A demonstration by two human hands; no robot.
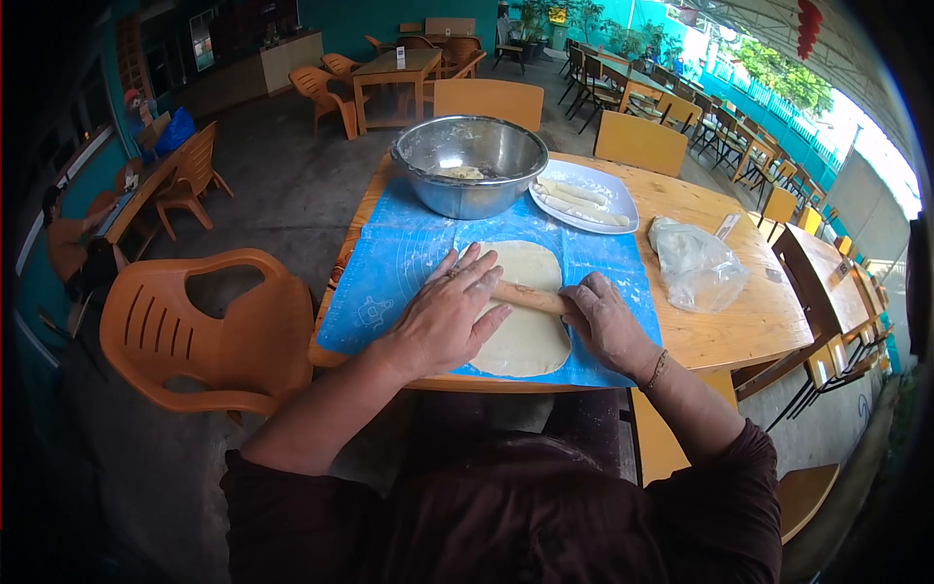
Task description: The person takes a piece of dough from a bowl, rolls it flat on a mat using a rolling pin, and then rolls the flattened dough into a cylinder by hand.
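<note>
A wooden rolling pin (530, 297) lies across a flat sheet of pale dough (520, 348) on a blue silicone mat (375, 258). My left hand (449, 310) rests over the pin's left end with its fingers stretched out, hiding that end. Around the pin's right end the fingers of my right hand (605, 316) are curled. The dough reaches from near the mat's front edge to a point beyond the pin, partly under my left hand.
Behind the dough stands a steel bowl (472, 200) with some dough inside. A white plate (623, 209) beside it holds rolled dough pieces (579, 202). On the wooden table (754, 326), a clear plastic bag (696, 268) lies at right. An orange chair (263, 331) stands at left.
</note>
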